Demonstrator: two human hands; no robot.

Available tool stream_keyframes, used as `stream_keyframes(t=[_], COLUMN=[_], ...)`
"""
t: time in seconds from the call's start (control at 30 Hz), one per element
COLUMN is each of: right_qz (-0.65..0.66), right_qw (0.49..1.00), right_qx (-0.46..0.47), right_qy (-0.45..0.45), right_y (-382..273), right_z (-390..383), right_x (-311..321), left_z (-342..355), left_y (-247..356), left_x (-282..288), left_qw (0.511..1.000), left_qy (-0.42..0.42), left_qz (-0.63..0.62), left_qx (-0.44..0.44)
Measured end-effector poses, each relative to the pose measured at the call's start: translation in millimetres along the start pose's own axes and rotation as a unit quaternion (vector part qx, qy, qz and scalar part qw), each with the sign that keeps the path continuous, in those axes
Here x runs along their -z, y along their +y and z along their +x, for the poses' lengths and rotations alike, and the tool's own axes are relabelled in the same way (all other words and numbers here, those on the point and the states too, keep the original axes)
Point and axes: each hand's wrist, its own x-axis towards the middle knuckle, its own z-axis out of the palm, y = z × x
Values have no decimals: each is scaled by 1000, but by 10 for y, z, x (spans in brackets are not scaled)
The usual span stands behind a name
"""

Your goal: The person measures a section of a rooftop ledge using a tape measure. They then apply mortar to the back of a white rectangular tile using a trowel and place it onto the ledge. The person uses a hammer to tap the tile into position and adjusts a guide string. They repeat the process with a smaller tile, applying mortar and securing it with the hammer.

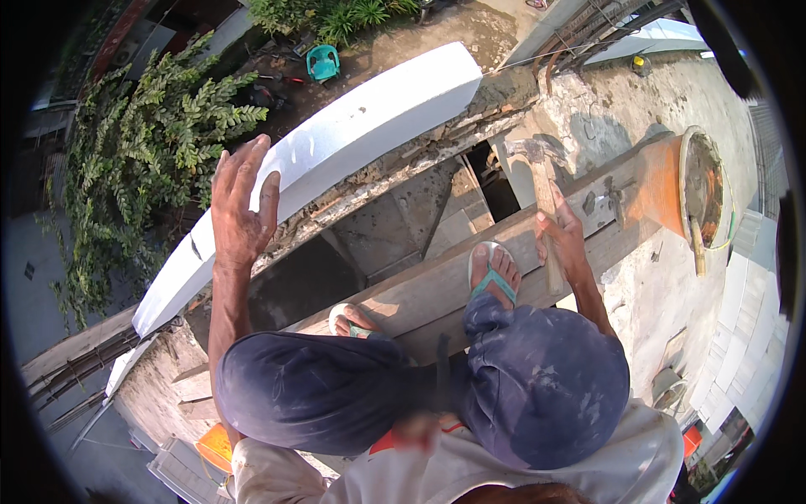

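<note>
My right hand (564, 238) is wrapped round the wooden handle of a hammer (544, 186), whose metal head points away from me over the far edge of the planks. On the left, my left hand (239, 202) is raised with its fingers stretched out and the thumb apart, holding nothing. It overlaps a long white slab (369, 105) with a smooth face that runs along the wall's edge. Whether the palm touches the slab I cannot tell. Both my feet, in flip-flops (495, 273), rest on the wooden planks (420, 290).
An orange bucket (663, 181) with grey mortar stands at the right end of the planks, a wooden handle (698, 245) sticking out of it. Beyond the planks is a drop to a lower floor (311, 281). A leafy tree (143, 160) and a green chair (322, 63) are below the slab.
</note>
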Motion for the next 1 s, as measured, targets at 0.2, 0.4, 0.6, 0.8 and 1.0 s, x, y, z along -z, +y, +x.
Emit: stream_keyframes(t=[0.2,0.4,0.6,0.8,1.0], right_qz=[35,8,-18,-19,-42], right_qw=[997,996,997,998,997], right_qx=[-75,-84,-73,-56,-60], right_qy=[-6,-10,-21,-30,-20], right_y=[505,702,783,942,901], right_z=[-672,-840,-837,-823,-833], right_x=[312,457,506,567,530], left_z=[-158,-293,-238,-155,-248], left_y=[-1,-112,-5,194,-32], left_x=[-4,-237,-184,344,177], left_qw=[995,991,994,995,996], left_qy=[-25,-30,-33,99,37], left_qz=[88,113,83,-5,0], left_qx=[-43,-69,-57,-24,75])
